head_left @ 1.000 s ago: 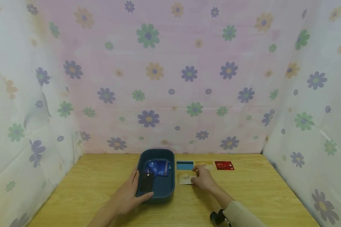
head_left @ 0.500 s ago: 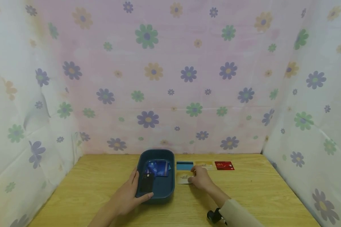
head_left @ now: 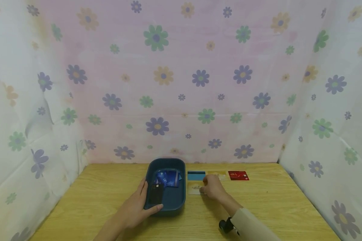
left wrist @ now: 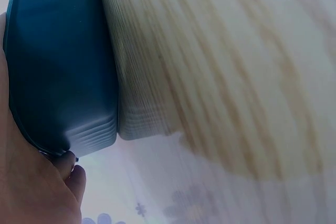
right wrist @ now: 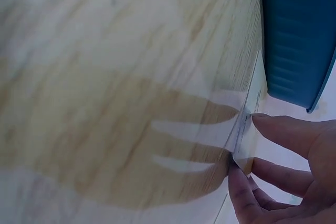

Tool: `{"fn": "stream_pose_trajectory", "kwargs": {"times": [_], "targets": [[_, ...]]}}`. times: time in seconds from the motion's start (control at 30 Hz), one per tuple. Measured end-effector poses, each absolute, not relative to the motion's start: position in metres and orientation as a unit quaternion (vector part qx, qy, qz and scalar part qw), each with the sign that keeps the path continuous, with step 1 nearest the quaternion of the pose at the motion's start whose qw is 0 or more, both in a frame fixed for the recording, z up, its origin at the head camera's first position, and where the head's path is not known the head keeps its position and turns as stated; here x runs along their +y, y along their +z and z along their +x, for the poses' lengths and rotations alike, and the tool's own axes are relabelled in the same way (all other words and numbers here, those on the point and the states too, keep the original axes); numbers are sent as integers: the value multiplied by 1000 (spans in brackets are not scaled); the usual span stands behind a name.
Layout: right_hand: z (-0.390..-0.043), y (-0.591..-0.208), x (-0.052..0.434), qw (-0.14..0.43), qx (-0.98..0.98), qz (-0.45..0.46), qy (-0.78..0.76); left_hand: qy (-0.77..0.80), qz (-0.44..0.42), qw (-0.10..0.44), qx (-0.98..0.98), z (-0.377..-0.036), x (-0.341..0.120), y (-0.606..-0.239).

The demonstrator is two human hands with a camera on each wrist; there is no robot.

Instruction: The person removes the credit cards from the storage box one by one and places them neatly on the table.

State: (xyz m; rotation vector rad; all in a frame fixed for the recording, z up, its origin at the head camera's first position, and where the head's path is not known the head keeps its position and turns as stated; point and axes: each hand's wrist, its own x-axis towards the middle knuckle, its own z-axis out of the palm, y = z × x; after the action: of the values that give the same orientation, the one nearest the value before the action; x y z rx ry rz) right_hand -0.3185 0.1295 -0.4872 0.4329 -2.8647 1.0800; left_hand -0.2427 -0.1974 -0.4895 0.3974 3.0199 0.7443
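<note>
A dark blue plastic bin [head_left: 172, 200] stands on the table, holding several blue cards [head_left: 171, 180] and a black card [head_left: 156, 194]. My left hand [head_left: 133, 208] grips its left side, thumb over the near rim. To the right of the bin, my right hand [head_left: 215, 188] pinches the right end of a cream-gold card [head_left: 194, 188] lying at the table surface. The right wrist view shows thumb and fingers at the card's [right wrist: 252, 114] edges, close beside the bin [right wrist: 296, 40]. Part of the card is hidden under the fingers.
Behind the held card lie a light blue card with a dark stripe [head_left: 196, 176], another gold card [head_left: 221, 175] partly covered by my right hand, and a red VIP card [head_left: 238, 175]. Flowered cloth [head_left: 181, 110] encloses the wooden table [head_left: 277, 207] at the back and sides.
My right hand has shifted slightly left with the cream-gold card, which now lies nearer the bin. My left hand and the bin have stayed in place.
</note>
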Motion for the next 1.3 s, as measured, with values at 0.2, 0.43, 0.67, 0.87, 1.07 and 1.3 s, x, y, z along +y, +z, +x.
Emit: {"fn": "stream_pose_trajectory", "kwargs": {"times": [0.2,0.43,0.67,0.87,1.07,1.3], "targets": [[-322,-487,129,16,-927,145,346,237,124,7,963,-244,-197,-490],[-324,-486,130,13,-929,151,338,235,125,2,964,-244,-198,-491],[-325,-490,132,21,-924,165,345,237,127,2,963,-243,-197,-490],[-326,-493,135,24,-920,167,353,238,124,2,963,-243,-196,-489],[-327,-490,136,17,-917,183,355,240,126,2,963,-244,-197,-490],[-322,-485,141,8,-910,184,372,238,127,2,963,-242,-197,-490]]}}
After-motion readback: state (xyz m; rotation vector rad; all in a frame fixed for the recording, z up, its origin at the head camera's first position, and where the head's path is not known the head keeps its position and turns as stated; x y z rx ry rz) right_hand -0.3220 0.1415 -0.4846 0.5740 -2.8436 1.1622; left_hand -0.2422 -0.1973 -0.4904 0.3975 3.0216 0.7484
